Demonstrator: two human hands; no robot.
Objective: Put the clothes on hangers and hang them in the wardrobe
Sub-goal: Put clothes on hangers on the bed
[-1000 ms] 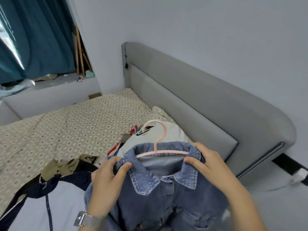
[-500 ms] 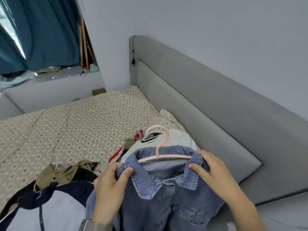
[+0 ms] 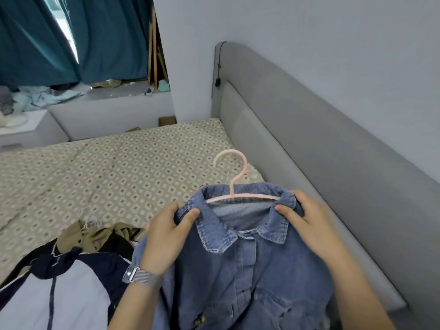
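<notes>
The denim jacket is up in front of the person, held between both hands and hanging down over the edge of the bed. A pink hanger is already inside it. The bar runs across inside the collar, from one hand to the other, and the hook sticks up above both hands.

The left hand grips the left shoulder of the jacket, with the thumb pressed on the collar. The right hand grips the right shoulder, with its thumb on the collar and its fingers curled round the cloth. Both hands are closed on the jacket.

Denim looks thick and a bit stiff, so I think this jacket is heavier than a thin shirt. It is still soft and will flop and fold. It does not look slippery, and it will not break. The hanger looks thin and light, so it could bend or tip if the jacket sits more on one side.

I think the best place to hold next is the hook, or the bar just under it, so the jacket hangs straight.

To the left of the left hand, more clothes lie on the bed: a navy and white jacket and something olive. No wardrobe is in view.
</notes>
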